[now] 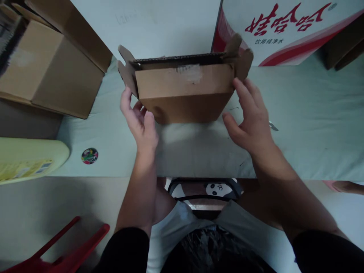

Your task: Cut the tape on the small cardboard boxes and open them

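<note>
A brown cardboard box [184, 108] stands on the green-covered table in front of me, with its side flaps folded out and a strip of tape along the near upper edge. My left hand [140, 120] is at its left side, fingers spread beside the left flap [129, 77] and thumb apart. On the other side, my right hand [250, 113] has its fingers stretched, with the index fingertip at the base of the right flap [243, 68]. A small metal blade-like piece [273, 126] shows just past the right hand, partly hidden. The inside of the box cannot be seen.
Cardboard boxes [68, 76] are stacked at the left, near a yellow bottle [31, 158] and a round colourful disc [90, 156]. Behind stands a white carton with red lettering [284, 22]. A red plastic stool [65, 250] is at lower left.
</note>
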Demonstrator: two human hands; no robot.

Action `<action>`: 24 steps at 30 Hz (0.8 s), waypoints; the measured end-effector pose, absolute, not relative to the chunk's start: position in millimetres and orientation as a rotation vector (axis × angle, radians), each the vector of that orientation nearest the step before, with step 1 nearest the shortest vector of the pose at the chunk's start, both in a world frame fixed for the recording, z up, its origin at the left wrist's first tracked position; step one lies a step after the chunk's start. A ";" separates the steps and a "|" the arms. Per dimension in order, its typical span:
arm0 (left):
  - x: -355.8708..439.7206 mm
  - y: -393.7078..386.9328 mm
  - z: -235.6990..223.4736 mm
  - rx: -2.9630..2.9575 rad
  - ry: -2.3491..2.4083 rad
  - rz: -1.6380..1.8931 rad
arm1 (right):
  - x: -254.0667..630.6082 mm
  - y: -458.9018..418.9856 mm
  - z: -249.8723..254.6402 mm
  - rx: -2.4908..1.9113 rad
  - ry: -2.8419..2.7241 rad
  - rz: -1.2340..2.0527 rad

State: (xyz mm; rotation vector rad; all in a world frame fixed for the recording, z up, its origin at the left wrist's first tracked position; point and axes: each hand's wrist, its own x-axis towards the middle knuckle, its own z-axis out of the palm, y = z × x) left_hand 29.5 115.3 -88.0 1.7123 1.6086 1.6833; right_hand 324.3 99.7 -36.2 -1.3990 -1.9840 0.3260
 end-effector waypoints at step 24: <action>50.1 91.0 -102.8 1.687 1.384 1.807 | 343.9 83.6 -16.9 -1.063 -1.897 0.105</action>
